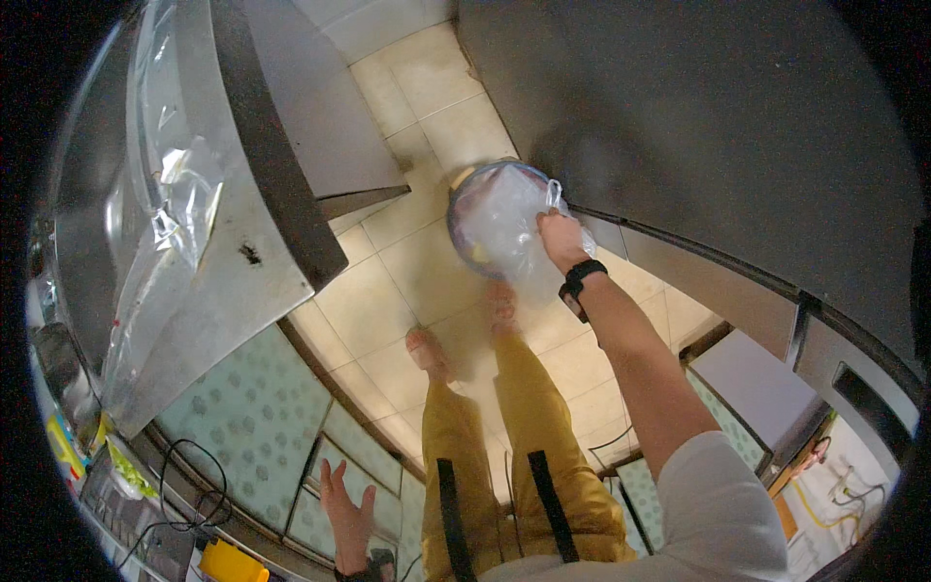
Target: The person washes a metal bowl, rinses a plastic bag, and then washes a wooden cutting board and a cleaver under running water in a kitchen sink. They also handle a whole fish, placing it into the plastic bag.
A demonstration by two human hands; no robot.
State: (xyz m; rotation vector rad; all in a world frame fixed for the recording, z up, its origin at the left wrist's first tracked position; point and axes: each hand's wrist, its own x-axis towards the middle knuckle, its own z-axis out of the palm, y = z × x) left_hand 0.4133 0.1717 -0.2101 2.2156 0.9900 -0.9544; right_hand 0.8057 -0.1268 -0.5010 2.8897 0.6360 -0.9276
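Looking down: we see our own legs in mustard-yellow trousers (524, 427) and two bare feet on the pale beige floor tiles (378, 291).
Right hand: our right hand (561, 238), with a black wristband just behind it, reaches forward and down; its fingers (549, 225) are closed on the top of a clear, crinkled plastic bag (504, 228).
Bag: we hold the clear plastic bag gathered at its upper right corner, and it hangs over and in front of a round bin with a blue rim (464, 184).
Bin: the round blue-rimmed bin stands on the floor tiles, close against the large grey metal cabinet (698, 126) to our right; something yellow shows low inside it through the plastic, but we cannot tell what.
Left hand: our left hand (346, 509) is low at our side, near the lower edge of the view, palm open and fingers spread, holding nothing and touching nothing.
Distance: our two hands are well apart, the left one far from the bag and bin.
Bench: a stainless steel bench (233, 281) fills the left side, with a sheet of clear plastic wrap (179, 209) lying crumpled on it and a small dark mark near its edge.
Below the bench: we see a wall of pale green patterned tiles (252, 407) and a black cable (194, 475) looping in front of it.
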